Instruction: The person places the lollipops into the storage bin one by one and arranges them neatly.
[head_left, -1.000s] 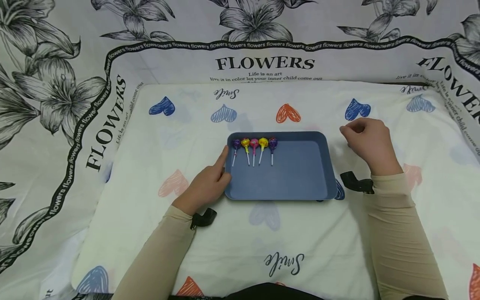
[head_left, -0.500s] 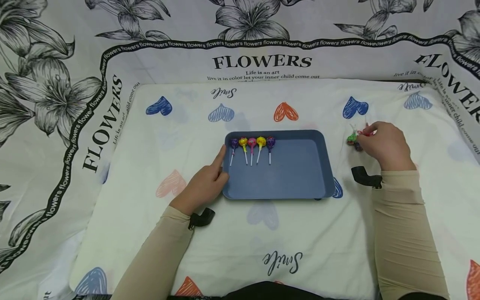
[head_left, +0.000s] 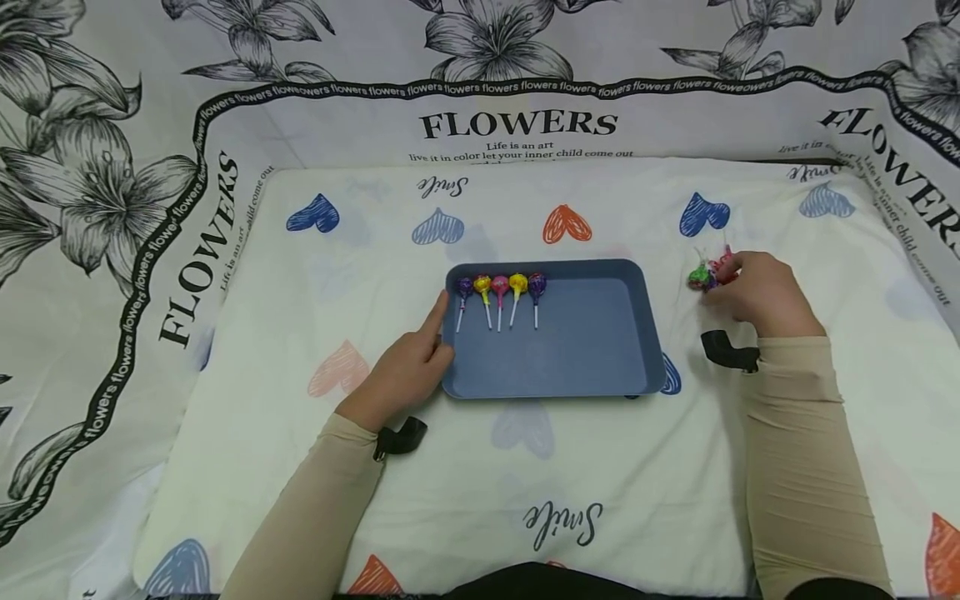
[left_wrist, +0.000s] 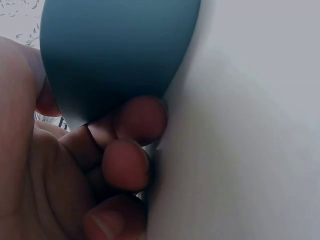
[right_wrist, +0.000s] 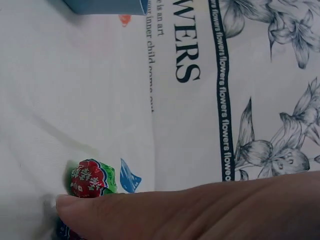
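In the head view my left hand (head_left: 405,367) is at the left side of a blue-grey tray (head_left: 570,367). Its index finger lies straight along the rim and its thumb reaches onto the edge; the left wrist view shows the other fingers curled against the tray wall (left_wrist: 120,45). Five-colour variety aside, several lollipops (head_left: 499,287) lie in a row inside, purple, yellow and pink. Right of the tray, my right hand (head_left: 768,292) is at a small cluster of wrapped lollipops (head_left: 701,277). Its thumb (right_wrist: 95,207) overlaps a red-and-green lollipop (right_wrist: 89,178); its grip is partly hidden, so I cannot tell whether it holds one.
A pale cloth (head_left: 420,500) printed with hearts lies under the tray. Beyond it spreads a white cloth (head_left: 337,133) with black flowers and lettering. Each wrist carries a black camera mount, the left one (head_left: 401,436) close to the tray's lower left corner.
My right hand has moved right and slightly down, uncovering the lollipop cluster it hid before. The left hand stays at the tray; the row of lollipops is unchanged.
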